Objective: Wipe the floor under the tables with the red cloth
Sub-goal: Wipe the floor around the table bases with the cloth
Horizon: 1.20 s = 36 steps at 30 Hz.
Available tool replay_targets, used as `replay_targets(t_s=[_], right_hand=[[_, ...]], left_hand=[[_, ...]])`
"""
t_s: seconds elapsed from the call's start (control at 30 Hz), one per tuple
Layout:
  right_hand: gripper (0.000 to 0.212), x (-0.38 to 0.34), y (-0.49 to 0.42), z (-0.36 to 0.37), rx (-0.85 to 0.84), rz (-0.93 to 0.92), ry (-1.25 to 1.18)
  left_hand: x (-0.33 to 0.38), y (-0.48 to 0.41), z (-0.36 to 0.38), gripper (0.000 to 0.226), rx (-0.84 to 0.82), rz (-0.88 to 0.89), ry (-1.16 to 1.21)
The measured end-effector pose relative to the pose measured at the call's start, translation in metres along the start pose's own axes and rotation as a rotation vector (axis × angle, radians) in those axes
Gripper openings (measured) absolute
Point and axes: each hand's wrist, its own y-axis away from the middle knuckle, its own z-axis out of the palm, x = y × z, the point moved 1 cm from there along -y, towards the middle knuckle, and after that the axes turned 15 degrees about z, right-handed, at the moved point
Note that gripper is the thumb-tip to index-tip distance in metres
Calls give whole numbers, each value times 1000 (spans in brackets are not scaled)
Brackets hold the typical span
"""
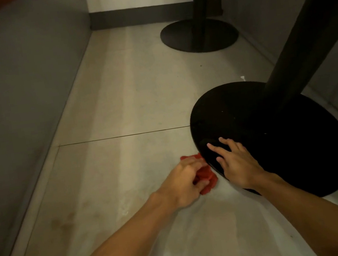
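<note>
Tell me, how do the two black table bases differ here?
The near table base looks matte black and has the right hand flat on it; the far table base by the back wall looks greyer, with a sheen, and is untouched. The red cloth, gripped by the left hand, meets only the near one. Both are round with a dark pole.

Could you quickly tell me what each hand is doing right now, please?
Left hand: closed, holding the red cloth against the floor.
Right hand: open, fingers spread, resting flat on the black table base.
</note>
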Motion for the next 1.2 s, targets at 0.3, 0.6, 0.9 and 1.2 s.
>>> replay_targets(t_s=[0.3,0.6,0.9,1.2], right_hand=[[48,-1,0,-2,13,29,11],[49,-3,-1,0,39,23,40],[51,-11,4,-11,-58,69,126],[39,-142,62,-72,-386,-139,296]], left_hand=[[-60,62,-45,53,43,-128,-58],[-91,147,-85,48,198,-331,-88],[-48,131,-65,57,97,-302,15],[-37,148,-69,35,463,-633,162]])
